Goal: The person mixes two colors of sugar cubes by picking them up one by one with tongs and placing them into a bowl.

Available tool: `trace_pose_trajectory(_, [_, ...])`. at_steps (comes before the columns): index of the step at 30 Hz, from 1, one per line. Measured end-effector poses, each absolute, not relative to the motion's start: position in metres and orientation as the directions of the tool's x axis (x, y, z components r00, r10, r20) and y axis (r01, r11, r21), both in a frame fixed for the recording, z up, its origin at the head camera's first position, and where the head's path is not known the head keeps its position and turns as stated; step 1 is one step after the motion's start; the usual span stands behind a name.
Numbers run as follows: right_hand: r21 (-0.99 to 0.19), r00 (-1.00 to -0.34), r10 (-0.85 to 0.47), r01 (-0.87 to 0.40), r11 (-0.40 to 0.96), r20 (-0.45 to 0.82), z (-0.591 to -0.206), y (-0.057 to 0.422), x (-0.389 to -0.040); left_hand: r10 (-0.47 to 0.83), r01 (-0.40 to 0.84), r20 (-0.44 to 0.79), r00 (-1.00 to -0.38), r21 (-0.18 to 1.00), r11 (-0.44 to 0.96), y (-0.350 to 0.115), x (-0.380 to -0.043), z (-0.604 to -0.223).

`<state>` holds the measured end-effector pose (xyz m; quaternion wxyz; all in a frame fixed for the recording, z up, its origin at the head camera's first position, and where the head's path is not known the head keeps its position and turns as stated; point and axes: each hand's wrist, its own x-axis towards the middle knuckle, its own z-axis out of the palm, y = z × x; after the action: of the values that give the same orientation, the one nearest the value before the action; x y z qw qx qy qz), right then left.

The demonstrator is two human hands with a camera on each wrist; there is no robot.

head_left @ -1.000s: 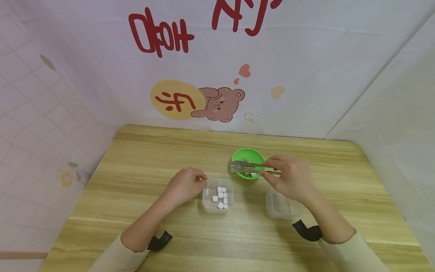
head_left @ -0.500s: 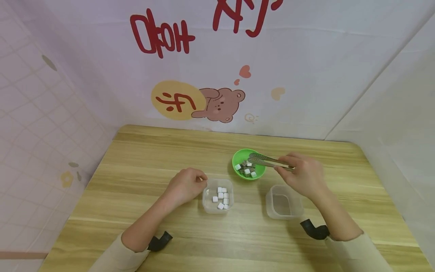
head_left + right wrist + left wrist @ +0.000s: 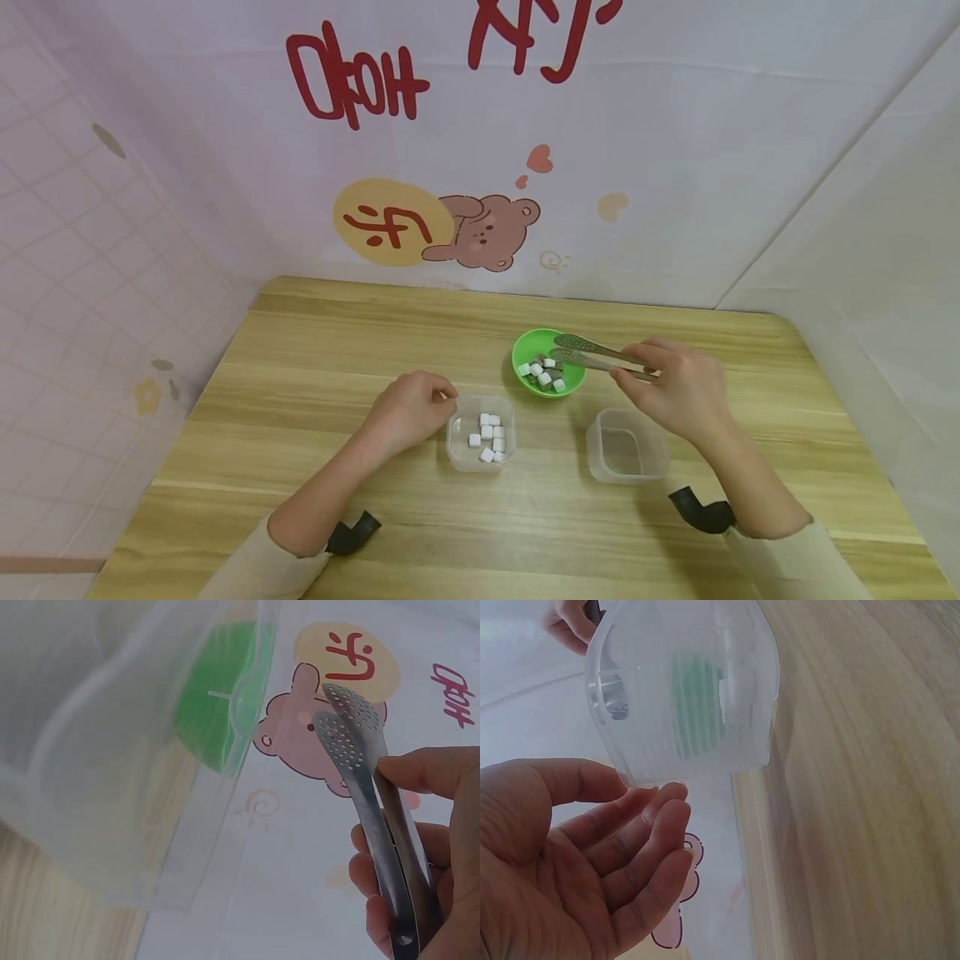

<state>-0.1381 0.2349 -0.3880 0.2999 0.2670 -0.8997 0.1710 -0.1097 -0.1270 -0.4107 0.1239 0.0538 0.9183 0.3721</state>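
Observation:
My left hand (image 3: 411, 410) pinches the rim of a clear plastic container (image 3: 459, 460), thumb and index finger at its edge in the left wrist view. Several white cubes (image 3: 487, 432) lie inside that container. My right hand (image 3: 681, 388) grips metal tongs (image 3: 390, 847) with perforated tips. The tips are slightly apart with nothing between them, over the right side of a green bowl (image 3: 534, 340). White cubes (image 3: 544, 378) and grey-brown pieces (image 3: 534, 380) sit together in the bowl.
A second clear container (image 3: 626, 477) with nothing visible in it stands below my right hand. All of it rests on a wood-grain table (image 3: 360, 333). A printed cloth wall (image 3: 660, 250) rises behind the table's back edge.
The tongs have moved right from over the middle of the bowl, uncovering the white cubes and grey-brown pieces. My left hand has kept its place on the container.

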Motion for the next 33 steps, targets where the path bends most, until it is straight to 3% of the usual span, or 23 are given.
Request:
trace_pose_trajectory(23, [-0.143, -0.567, -0.501, -0.743, 0.654, 0.654, -0.376, 0.195, -0.119, 0.185, -0.004, -0.195, -0.963, 0.697, 0.717, -0.127, -0.11, -0.411])
trace_pose_trajectory(33, [-0.072, -0.534, -0.619, -0.788, 0.612, 0.576, -0.383, 0.168, -0.11, 0.182, -0.009, -0.196, -0.963, 0.702, 0.712, -0.127, -0.11, -0.411])
